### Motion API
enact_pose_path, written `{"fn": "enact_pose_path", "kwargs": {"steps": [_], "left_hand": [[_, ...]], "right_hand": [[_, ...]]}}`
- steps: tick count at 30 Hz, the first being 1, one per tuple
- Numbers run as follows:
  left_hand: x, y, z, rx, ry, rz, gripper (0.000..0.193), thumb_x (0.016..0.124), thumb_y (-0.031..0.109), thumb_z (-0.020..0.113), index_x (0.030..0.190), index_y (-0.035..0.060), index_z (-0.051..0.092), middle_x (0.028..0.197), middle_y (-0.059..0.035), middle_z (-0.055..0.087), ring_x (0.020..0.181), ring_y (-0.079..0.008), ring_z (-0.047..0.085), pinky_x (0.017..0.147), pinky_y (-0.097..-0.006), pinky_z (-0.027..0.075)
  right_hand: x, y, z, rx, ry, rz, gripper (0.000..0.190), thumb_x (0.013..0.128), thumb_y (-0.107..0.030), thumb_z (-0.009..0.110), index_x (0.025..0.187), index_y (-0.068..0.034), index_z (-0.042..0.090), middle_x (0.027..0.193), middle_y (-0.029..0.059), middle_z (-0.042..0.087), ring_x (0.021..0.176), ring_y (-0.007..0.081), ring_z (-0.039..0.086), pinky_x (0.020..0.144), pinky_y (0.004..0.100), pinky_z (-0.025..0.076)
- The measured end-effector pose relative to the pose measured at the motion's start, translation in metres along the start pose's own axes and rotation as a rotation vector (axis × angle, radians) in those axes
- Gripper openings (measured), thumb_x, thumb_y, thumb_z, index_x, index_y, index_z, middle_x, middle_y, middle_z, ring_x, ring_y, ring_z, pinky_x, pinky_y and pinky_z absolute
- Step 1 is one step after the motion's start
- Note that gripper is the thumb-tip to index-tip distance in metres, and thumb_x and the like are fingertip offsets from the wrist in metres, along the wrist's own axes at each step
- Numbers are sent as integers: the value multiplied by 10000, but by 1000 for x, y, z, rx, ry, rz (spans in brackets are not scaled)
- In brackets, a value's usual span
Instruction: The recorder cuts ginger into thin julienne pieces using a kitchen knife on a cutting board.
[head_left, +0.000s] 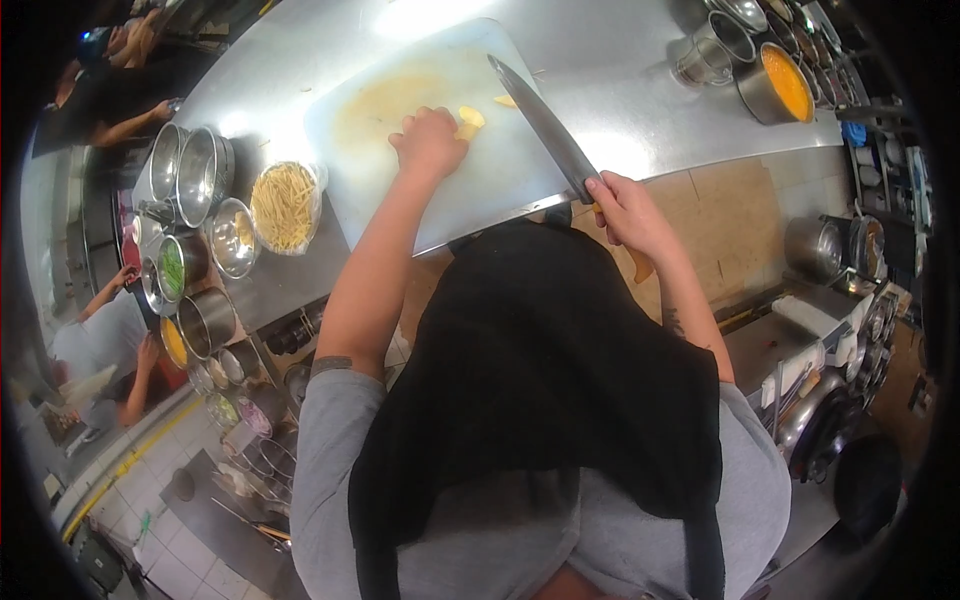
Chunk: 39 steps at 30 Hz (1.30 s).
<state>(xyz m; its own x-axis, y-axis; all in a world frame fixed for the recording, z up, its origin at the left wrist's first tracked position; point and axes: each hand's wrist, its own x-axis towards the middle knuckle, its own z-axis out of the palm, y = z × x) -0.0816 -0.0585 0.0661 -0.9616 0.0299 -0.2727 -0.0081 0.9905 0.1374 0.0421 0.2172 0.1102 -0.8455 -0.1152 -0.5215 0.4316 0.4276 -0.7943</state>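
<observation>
A large kitchen knife (547, 131) with a yellow handle is gripped in my right hand (630, 214), its blade slanting up over the right part of a white plastic cutting board (450, 199). On that board rests my left hand (431, 142), fingers bent, touching or right beside some yellow food pieces (471, 120); whether anything lies under the palm is hidden. Another yellow slice (505, 100) lies close to the blade. Left of the board stands a bowl of pale yellow cut strips (285, 206), and beside it a metal bowl (234, 240) with a small yellow piece.
Metal bowls (199, 176) and a container of chopped greens (172, 268) crowd the steel table's left end. A pot of orange liquid (787, 82) stands at the far right. Two other people, one in a grey shirt (105, 334), are at the left. Pans (814, 420) fill the lower right.
</observation>
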Motion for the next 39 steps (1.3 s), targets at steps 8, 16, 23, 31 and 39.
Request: {"fn": "enact_pose_path", "kwargs": {"steps": [8,16,23,31,39], "left_hand": [[28,-9,-8,-289,-67,157,195,861,177,691,1051,189,729,1113,-68,689,1069,-276,647,979,-498,351],[-12,-31,25,-605,544,224,207,911,146,666,1091,48,634,1052,-143,623,854,-302,615,786,-393,501],[-54,-31,64,-713,671,274,103,929,52,599,1018,2,593,979,-180,578,923,-357,559,819,-422,475],[-47,-36,74,-679,702,332,93,897,22,596,988,15,584,1001,-174,590,964,-375,550,859,-445,453],[-48,-36,74,-625,697,332,93,923,13,556,1016,21,560,1023,-151,580,953,-321,561,787,-385,499]], "right_hand": [[-7,5,-4,-6,14,33,383,1070,-326,488,848,-16,521,647,47,554,516,137,566,483,307,480],[2,11,5,-509,64,-297,285,1031,-267,513,938,-9,589,790,224,661,736,387,676,699,494,537],[8,-21,33,-850,-53,-282,197,973,-199,528,1009,-18,597,840,225,690,836,432,688,743,536,551],[-8,-30,36,-854,-101,-393,186,950,-157,559,1053,-3,536,844,227,657,765,431,664,689,538,533],[-29,-37,35,-859,-127,-345,220,944,-157,579,1078,11,531,829,218,653,731,419,653,664,527,527]]}}
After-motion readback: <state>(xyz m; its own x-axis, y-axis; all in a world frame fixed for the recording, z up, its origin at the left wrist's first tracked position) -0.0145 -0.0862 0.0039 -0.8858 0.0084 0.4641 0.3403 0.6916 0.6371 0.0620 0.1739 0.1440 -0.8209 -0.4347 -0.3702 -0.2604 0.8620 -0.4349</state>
